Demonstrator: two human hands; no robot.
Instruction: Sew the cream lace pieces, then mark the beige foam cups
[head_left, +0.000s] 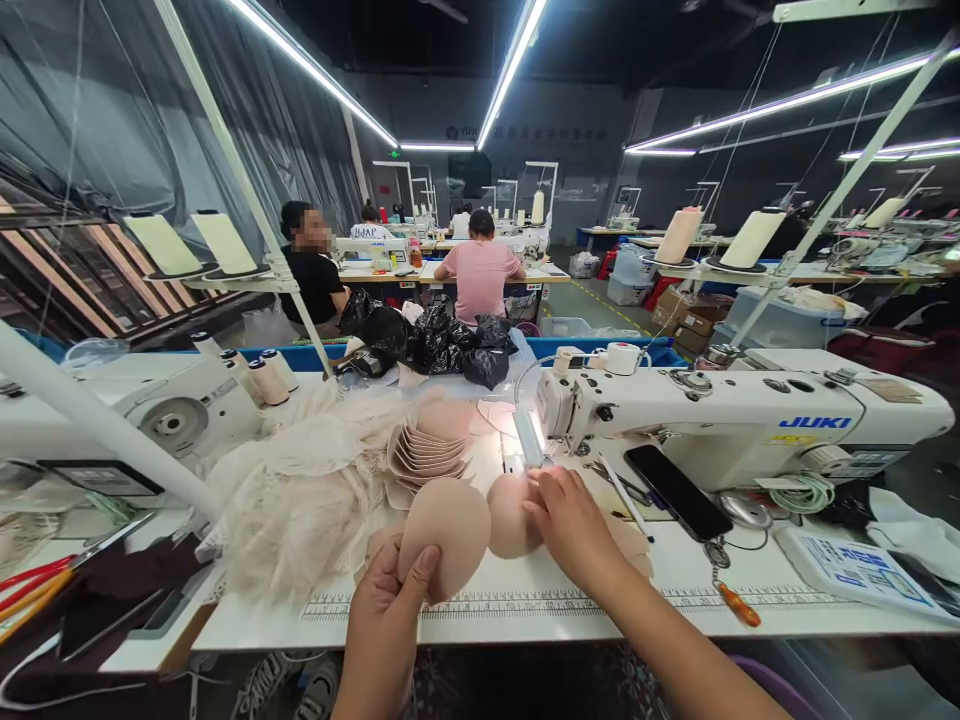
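Observation:
My left hand grips a round beige cup pad between thumb and fingers, raised over the front of the white table. To its right, my right hand touches a second beige pad with its fingertips, which cover that pad's right edge. This pad lies on the table just in front of the lit needle area of the white sewing machine. Behind my left hand, a stack of curved beige pads leans in a fanned row.
Cream lace fabric is heaped at the left. A black phone, tweezers and a white pen lie at the right. Black plastic bags sit behind the table. Other people sit at machines further back.

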